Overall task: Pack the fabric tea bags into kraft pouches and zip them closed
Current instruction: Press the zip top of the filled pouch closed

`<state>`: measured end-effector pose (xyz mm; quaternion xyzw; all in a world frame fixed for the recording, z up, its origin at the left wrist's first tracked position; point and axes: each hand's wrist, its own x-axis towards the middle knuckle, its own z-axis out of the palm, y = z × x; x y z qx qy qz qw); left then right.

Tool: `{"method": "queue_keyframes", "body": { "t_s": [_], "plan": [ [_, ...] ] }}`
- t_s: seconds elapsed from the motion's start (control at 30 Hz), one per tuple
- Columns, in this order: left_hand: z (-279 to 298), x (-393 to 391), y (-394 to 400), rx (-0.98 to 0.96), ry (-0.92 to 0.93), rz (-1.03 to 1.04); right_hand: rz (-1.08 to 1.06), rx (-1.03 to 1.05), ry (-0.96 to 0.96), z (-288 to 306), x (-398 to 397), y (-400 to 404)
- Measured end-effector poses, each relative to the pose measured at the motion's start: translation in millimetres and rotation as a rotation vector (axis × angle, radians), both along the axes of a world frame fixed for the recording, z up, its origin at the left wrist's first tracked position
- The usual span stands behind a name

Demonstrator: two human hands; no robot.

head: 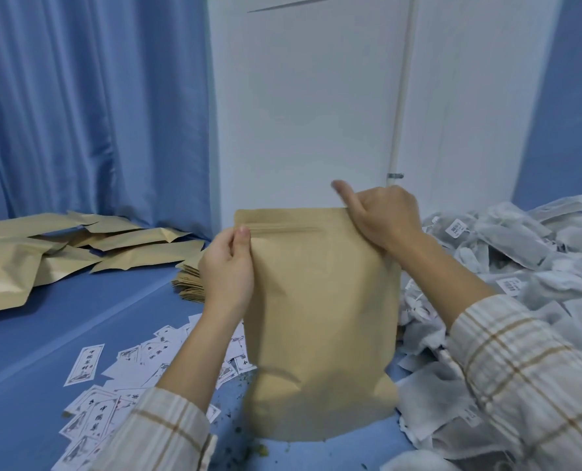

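Note:
A tall kraft pouch (320, 321) stands upright in front of me on the blue surface, its lower part bulging. My left hand (226, 270) pinches the left end of its zip strip, thumb on the front. My right hand (381, 217) grips the pouch's top right corner, thumb raised and blurred. A big heap of white fabric tea bags (507, 266) with small labels lies to the right, partly behind my right forearm.
Filled kraft pouches (78, 249) lie flat at the back left, and a stack of flat ones (189, 283) sits behind my left hand. Printed paper labels (112, 385) are scattered at the front left. A white door and blue curtain stand behind.

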<state>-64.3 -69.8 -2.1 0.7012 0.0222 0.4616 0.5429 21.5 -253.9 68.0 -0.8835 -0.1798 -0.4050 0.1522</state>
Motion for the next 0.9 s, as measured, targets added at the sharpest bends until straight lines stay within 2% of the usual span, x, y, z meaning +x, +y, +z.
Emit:
{"method": "queue_keyframes", "body": {
  "t_s": [0.1, 0.23, 0.37, 0.43, 0.5, 0.57, 0.63, 0.7, 0.77, 0.9],
  "plan": [
    [1, -1, -2, -0.02, 0.012, -0.042, -0.081, -0.001, -0.021, -6, 4, -13],
    [6, -2, -10, -0.145, 0.004, -0.161, -0.031, 0.079, 0.012, -4, 7, -20],
    [9, 1, -13, -0.13, 0.037, -0.187, -0.119, 0.153, 0.043, -14, 7, -33],
    [11, 3, -19, -0.133, 0.023, -0.157, -0.081, 0.205, 0.012, -19, 8, -34],
    [16, 5, -23, -0.155, 0.004, -0.139, 0.019, 0.35, 0.03, -21, 9, -39],
    [21, 7, -17, -0.231, -0.026, -0.122, 0.233, 0.6, 0.198, -27, 9, -52],
    [26, 7, -3, -0.357, -0.05, -0.117, 0.476, 0.759, 0.588, -43, 1, -70],
    [27, 8, 10, -0.524, -0.083, -0.18, 0.563, 0.597, 0.909, -71, -6, -84],
    [24, 9, 18, -0.686, -0.129, -0.254, 0.562, 0.478, 0.979, -98, -9, -82],
    [7, 5, 38, -0.768, -0.104, -0.278, 0.7, 0.741, 0.906, -121, -9, -54]
  ]
}}
